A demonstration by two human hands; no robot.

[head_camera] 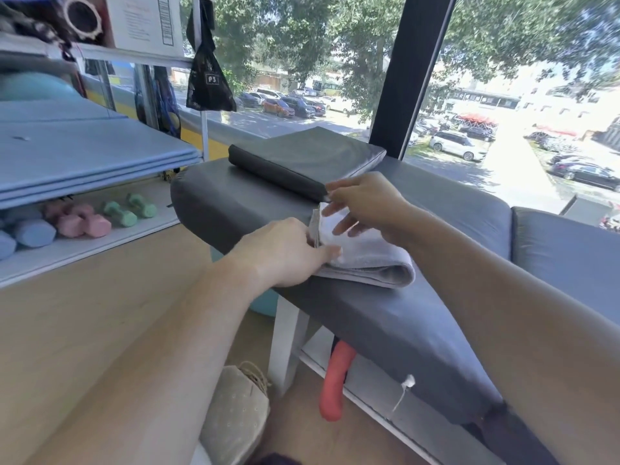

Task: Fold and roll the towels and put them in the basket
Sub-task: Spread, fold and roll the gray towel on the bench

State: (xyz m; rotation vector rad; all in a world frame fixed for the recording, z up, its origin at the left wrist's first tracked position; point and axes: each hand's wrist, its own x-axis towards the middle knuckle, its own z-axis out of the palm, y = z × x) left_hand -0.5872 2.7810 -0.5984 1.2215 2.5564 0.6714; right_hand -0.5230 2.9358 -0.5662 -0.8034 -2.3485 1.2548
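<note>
— Grey-white towel (365, 260), folded into a flat band, lies on the dark padded worktop (402, 323) near its left end. Long axis?

— Runs from the rounded fold at the near right, away and leftward to the open layered end, which is under both sets of fingers.

— Left hand (285, 253)?

— Thumb lies flat on top of the towel; the fingers (310, 238) curl round its stacked left edge. Holding the towel.

— Right hand (365, 204)?

— Comes in from the right, fingers (339, 224) spread wide and fairly straight, tips down on the far end of the towel. Nothing gripped, as far as I can see.

— Around them?

— Just beyond the right fingers, a dark folded cushion (302, 162) sits on the worktop, its near corner close to the fingertips. Left of the left fingers, well apart, a white shelf (84, 250) with pink, green and blue dumbbells (97, 219), blue mats (84, 152) above. Below the hands, an orange-red roller-like thing (335, 380) under the worktop and a beige woven item (238, 411) on the wood floor; cannot tell what it is.
</note>
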